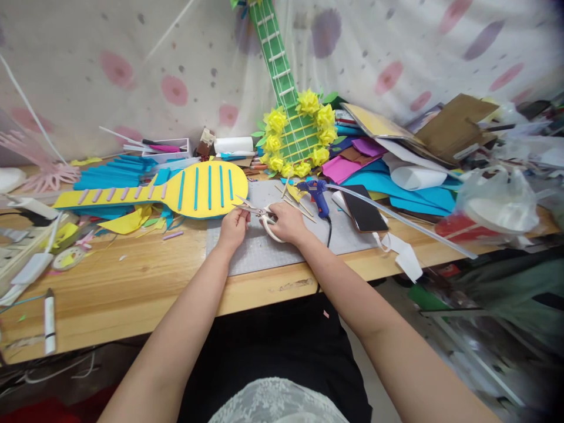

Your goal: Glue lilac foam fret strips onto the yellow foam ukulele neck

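My right hand [287,222] grips white-handled scissors [264,216] over a grey cutting mat [264,249], blades pointing left. My left hand [233,226] is closed in a pinch just left of the blades, on something thin that I cannot make out. Thin wooden sticks [299,207] lie on the mat beyond my right hand. A yellow foam paddle shape with blue stripes [194,191] lies just behind my left hand.
A blue glue gun [318,195] and a black phone [363,208] lie right of my hands. A green foam guitar with yellow flowers [296,132] leans on the back curtain. Coloured foam sheets [396,182], cardboard and plastic bags crowd the right; scraps, a white marker [50,320] lie left.
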The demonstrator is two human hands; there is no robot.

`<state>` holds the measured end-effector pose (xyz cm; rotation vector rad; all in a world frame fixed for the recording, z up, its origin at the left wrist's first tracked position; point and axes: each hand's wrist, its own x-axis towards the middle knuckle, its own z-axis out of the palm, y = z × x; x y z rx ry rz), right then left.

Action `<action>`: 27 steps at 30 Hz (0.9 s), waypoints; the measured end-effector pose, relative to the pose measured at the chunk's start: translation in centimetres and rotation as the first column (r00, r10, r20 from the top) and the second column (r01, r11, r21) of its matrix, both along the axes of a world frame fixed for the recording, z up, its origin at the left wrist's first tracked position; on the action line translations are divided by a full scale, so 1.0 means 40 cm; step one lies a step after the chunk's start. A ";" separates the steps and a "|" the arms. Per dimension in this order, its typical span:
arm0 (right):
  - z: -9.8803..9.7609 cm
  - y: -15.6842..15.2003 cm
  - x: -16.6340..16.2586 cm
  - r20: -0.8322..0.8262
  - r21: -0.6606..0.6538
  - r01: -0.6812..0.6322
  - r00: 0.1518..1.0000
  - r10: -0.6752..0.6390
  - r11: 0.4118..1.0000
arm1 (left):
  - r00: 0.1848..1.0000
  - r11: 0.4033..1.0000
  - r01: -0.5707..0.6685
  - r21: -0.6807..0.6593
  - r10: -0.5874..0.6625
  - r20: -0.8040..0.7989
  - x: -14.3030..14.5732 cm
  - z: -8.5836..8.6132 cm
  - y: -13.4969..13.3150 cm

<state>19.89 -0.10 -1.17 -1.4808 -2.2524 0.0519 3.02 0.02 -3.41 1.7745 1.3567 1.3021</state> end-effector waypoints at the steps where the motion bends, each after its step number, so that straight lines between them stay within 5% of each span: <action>1: 0.001 0.000 0.000 0.003 -0.008 -0.002 1.000 0.002 1.000 | 1.000 1.000 0.004 -0.001 -0.004 -0.001 -0.001 0.000 0.001; 27: -0.009 0.008 -0.025 0.112 -0.068 0.101 0.989 -0.093 0.993 | 0.998 0.999 -0.036 0.010 0.037 -0.057 -0.002 0.004 0.011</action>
